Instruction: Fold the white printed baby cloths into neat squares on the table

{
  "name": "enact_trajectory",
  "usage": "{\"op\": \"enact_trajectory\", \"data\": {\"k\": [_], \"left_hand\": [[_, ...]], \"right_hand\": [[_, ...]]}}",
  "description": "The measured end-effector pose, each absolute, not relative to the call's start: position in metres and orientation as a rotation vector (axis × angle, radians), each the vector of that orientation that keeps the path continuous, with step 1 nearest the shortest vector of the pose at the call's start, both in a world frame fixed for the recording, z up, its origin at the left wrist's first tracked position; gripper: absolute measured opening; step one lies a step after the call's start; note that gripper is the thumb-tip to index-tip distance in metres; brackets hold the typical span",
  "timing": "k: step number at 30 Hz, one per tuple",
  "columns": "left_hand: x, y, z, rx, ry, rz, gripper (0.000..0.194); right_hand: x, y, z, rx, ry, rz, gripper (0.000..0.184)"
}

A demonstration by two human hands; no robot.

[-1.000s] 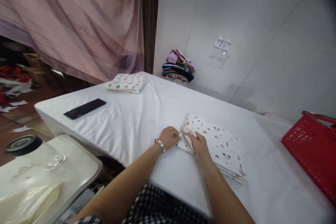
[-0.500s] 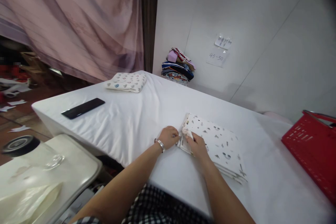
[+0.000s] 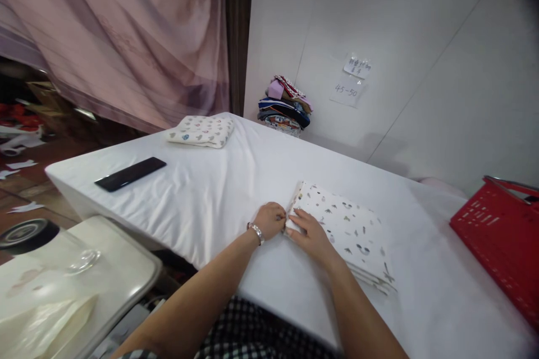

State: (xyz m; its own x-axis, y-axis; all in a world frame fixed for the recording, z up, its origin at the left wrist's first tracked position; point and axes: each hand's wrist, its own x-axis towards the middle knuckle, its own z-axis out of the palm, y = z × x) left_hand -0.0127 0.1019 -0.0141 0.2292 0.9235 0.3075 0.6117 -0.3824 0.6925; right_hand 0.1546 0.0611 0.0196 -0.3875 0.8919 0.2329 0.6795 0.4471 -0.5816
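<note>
A white folded cloth [image 3: 353, 227] printed with small grey leaf-like and rainbow-like shapes lies in several layers on the white-covered table [image 3: 273, 162]. At its left edge, my left hand [image 3: 270, 220], wearing a bracelet, has curled fingers pinching the fabric's side. My right hand [image 3: 312, 236] rests on the cloth's near left corner, its fingers stretched out and slightly apart, pressing the top layer. The two hands almost meet at that edge, and the fabric under the right palm is hidden.
Another folded patterned cloth [image 3: 201, 132] and a black phone-like slab [image 3: 131, 173] lie to the left. A red basket [image 3: 497, 235] stands at right. Folded clothes [image 3: 284, 106] are piled by the wall. A lidded clear jar [image 3: 29, 235] sits on a side stand at lower left.
My right hand has let go of the pinched, bunched corner and now lies flat with its fingers out on it. That corner looks smoother. My left hand stays at the edge.
</note>
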Motion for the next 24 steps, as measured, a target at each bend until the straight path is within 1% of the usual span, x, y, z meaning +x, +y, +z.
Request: {"op": "enact_trajectory", "data": {"k": [3,7,11,17,21,24], "left_hand": [[-0.013,0.101,-0.016,2.086,1.400,0.989,0.013],[-0.015,0.100,-0.013,2.075,1.388,0.983,0.013],[-0.013,0.110,0.004,1.944,1.504,0.823,0.016],[0.011,0.148,0.031,1.818,1.631,0.644,0.023],[0.031,0.165,0.026,1.796,1.652,0.551,0.030],[0.037,0.169,0.017,1.810,1.712,0.531,0.030]], "right_hand": [[0.154,0.061,0.023,-1.306,-2.168,0.576,0.031],[0.153,0.062,0.022,-1.317,-2.137,0.601,0.028],[0.153,0.061,0.020,-1.305,-2.186,0.551,0.028],[0.151,0.060,0.021,-1.262,-2.258,0.440,0.028],[0.150,0.061,0.021,-1.219,-2.229,0.400,0.025],[0.147,0.061,0.019,-1.165,-2.172,0.405,0.022]]}}
